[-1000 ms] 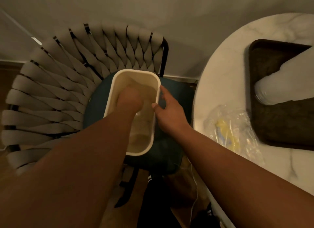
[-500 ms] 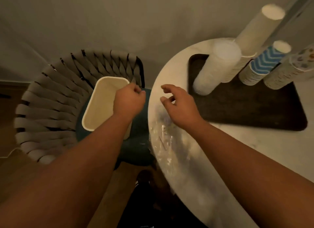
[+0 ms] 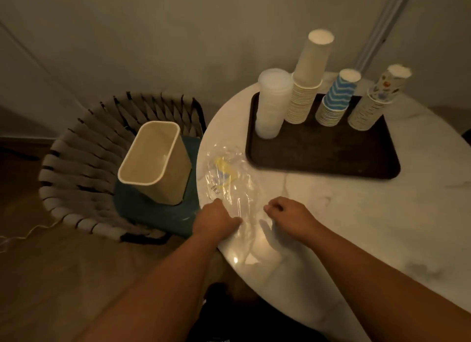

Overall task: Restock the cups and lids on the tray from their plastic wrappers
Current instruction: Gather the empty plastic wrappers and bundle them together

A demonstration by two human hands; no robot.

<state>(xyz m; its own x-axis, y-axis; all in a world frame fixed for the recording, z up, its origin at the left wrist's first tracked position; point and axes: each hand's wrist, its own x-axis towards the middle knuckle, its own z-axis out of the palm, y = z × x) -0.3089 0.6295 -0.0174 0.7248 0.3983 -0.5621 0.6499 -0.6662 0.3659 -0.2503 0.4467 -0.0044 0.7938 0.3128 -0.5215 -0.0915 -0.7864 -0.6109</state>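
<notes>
A dark tray (image 3: 323, 160) on the round marble table carries a stack of clear lids (image 3: 272, 104), a tall stack of plain white cups (image 3: 307, 86), a blue zigzag cup stack (image 3: 336, 99) and a patterned cup stack (image 3: 377, 96). A crumpled clear plastic wrapper (image 3: 229, 181) with yellow print lies on the table's left edge. My left hand (image 3: 216, 219) grips the wrapper's near end. My right hand (image 3: 288, 214) hovers beside it on the right with fingers curled, holding nothing that I can see.
A cream rectangular bin (image 3: 153, 163) stands on the teal seat of a woven chair (image 3: 76, 163) left of the table (image 3: 356, 227). A white cable (image 3: 23, 237) runs along the wooden floor. The wall is close behind.
My left hand has come out of the bin and moved to the wrapper on the table. My right hand left the bin's rim and came beside the wrapper. My view swung right.
</notes>
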